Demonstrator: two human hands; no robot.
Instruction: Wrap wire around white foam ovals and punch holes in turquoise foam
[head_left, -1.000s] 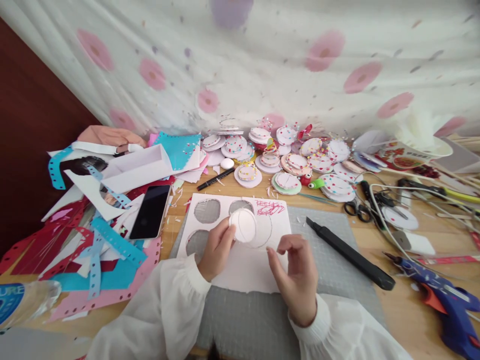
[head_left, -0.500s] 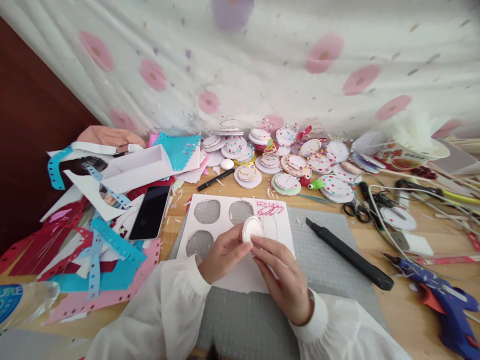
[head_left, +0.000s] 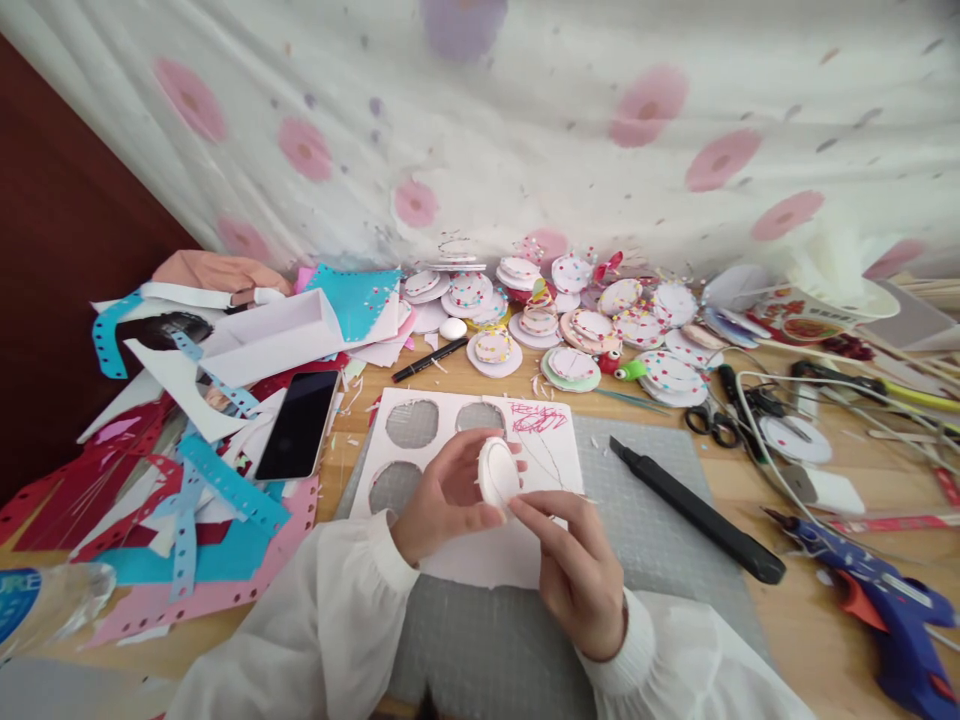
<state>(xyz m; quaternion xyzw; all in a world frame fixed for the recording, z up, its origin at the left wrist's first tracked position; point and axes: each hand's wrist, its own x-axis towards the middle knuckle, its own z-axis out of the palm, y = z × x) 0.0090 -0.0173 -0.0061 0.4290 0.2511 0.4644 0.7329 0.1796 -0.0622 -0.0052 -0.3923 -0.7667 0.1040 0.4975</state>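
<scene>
My left hand (head_left: 442,500) is curled around the edge of a round white foam-like disc (head_left: 498,472), holding it tilted up. The fingertips of my right hand (head_left: 574,560) are pinched together at the disc's lower right edge. A thin pale sliver shows just past the right knuckles; whatever sits inside the pinch is too small to make out. Beneath both hands lies a white board (head_left: 465,560) with round holes cut out and red scribbles in its upper right corner. The board rests on a grey cutting mat (head_left: 487,640).
A black utility knife (head_left: 697,510), blue glue gun (head_left: 877,600) and scissors (head_left: 712,424) lie right. Left are paper scraps (head_left: 232,480), a phone (head_left: 298,425) and a plastic bottle (head_left: 60,600). Decorated layered discs (head_left: 574,368) and a black marker (head_left: 430,360) stand behind.
My left hand has opened its grip wider and turned the disc to face right more. My right hand has shifted slightly down and right, its fingers now pinched at the disc's edge.
</scene>
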